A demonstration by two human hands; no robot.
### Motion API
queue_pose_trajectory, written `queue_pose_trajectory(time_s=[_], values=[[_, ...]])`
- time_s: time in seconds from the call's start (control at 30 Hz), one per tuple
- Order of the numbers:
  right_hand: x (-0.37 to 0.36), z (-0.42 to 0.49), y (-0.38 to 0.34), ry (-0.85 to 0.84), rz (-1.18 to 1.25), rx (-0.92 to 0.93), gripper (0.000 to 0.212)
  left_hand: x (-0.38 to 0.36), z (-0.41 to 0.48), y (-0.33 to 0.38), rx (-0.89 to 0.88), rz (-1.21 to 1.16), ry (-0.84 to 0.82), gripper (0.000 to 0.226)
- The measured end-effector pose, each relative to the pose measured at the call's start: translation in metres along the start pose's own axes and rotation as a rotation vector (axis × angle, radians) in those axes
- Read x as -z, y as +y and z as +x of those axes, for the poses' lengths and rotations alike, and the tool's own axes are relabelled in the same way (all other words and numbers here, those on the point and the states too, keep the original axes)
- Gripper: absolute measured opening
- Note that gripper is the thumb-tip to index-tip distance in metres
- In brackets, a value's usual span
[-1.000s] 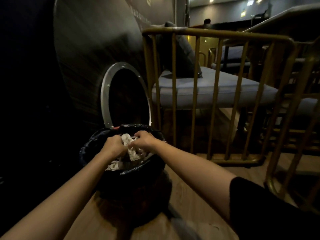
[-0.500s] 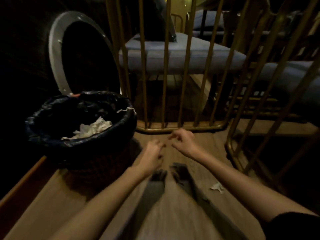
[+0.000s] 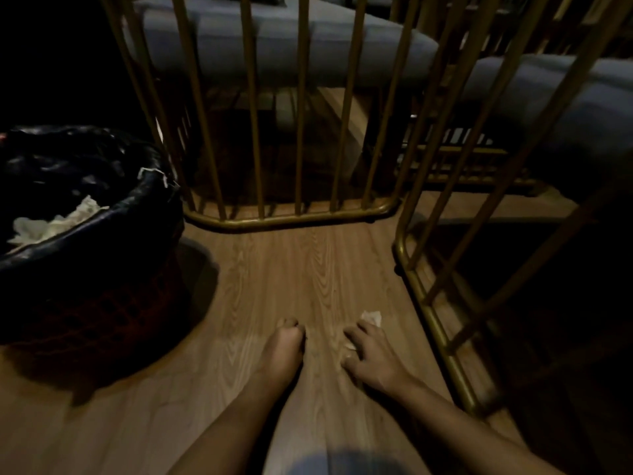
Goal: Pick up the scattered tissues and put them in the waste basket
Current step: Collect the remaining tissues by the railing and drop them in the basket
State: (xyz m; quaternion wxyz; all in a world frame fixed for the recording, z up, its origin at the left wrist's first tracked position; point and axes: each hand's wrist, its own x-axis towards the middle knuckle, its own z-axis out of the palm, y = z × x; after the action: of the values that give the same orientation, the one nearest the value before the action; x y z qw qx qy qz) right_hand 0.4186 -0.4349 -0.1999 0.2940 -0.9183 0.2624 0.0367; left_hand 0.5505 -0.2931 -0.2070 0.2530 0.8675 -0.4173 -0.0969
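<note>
A small crumpled white tissue (image 3: 371, 317) lies on the wooden floor, touching the fingertips of my right hand (image 3: 375, 359). That hand hovers low over the floor with its fingers spread, and a pale scrap shows under them. My left hand (image 3: 284, 349) is just to its left, fingers bunched together and pointing down at the floor, with nothing visible in them. The waste basket (image 3: 102, 231), lined with a black bag, stands at the left. White tissues in the basket (image 3: 58, 222) are piled inside, and a scrap hangs on its rim.
A gold metal railing (image 3: 298, 217) runs along the floor behind my hands, and a second railing (image 3: 431, 313) stands close on the right. Grey cushioned seats (image 3: 274, 46) sit beyond the bars. The far left is dark.
Both hands left the basket, where they had dropped tissues, and moved down and right to the floor. The view tilted down, and the right hand now reaches the loose tissue.
</note>
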Motion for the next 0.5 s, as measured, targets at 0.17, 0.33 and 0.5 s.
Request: queue_pose_trajectory(time_s=[0.17,0.33,0.5], values=[[-0.033,-0.025,0.001,0.239,-0.066,0.191,0.018,-0.005,0.001,0.001,-0.013,0.041,0.028,0.017],[-0.032,-0.022,0.006,0.244,-0.055,0.244,0.025,-0.003,-0.005,0.002,-0.010,0.125,-0.025,0.023],[0.000,0.004,-0.032,0.217,0.088,0.239,0.012,0.042,-0.005,0.001,-0.047,0.201,-0.093,0.018]])
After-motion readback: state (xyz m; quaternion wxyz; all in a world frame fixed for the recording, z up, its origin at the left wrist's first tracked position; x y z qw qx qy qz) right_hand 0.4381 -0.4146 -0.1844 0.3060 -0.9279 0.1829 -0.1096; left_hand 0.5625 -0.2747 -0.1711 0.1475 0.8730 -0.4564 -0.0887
